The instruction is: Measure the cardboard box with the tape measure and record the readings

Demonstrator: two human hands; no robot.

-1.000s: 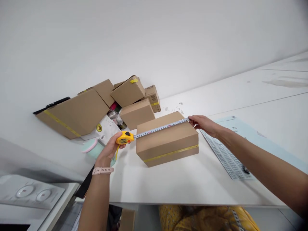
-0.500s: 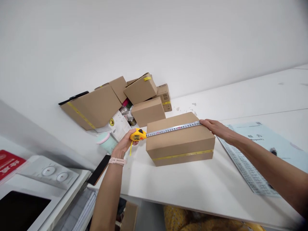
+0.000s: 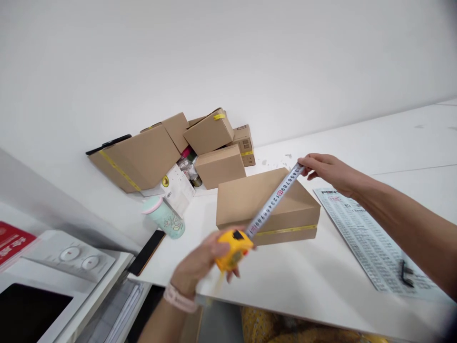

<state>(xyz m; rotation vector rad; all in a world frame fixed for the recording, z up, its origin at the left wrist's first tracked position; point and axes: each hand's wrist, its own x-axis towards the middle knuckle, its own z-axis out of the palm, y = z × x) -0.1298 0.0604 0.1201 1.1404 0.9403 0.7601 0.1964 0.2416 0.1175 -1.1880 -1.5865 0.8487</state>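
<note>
My left hand (image 3: 207, 255) is closed round the yellow case of a tape measure (image 3: 233, 247), near the table's front edge and slightly blurred. Its metal blade (image 3: 274, 197) runs out diagonally, up and to the right. The free end of the blade is pinched by my right hand (image 3: 319, 169), beside the far right corner of a closed cardboard box (image 3: 250, 195). The blade passes over the box at a slant. A yellow tape strip (image 3: 285, 230) runs along the box's front side. A wristband circles my left wrist.
Several cardboard boxes (image 3: 143, 157) are piled against the wall. A mint tumbler (image 3: 167, 219) stands before them, with a black flat case (image 3: 147, 252) nearby. Right of the box lies a pale blue printed sheet (image 3: 357, 233) with a small black object (image 3: 406, 274). A microwave (image 3: 64, 281) is at left.
My left hand has brought the tape measure's case nearer and to the right, off the box's left edge. My right hand has lifted the blade's end up, turning the blade diagonal.
</note>
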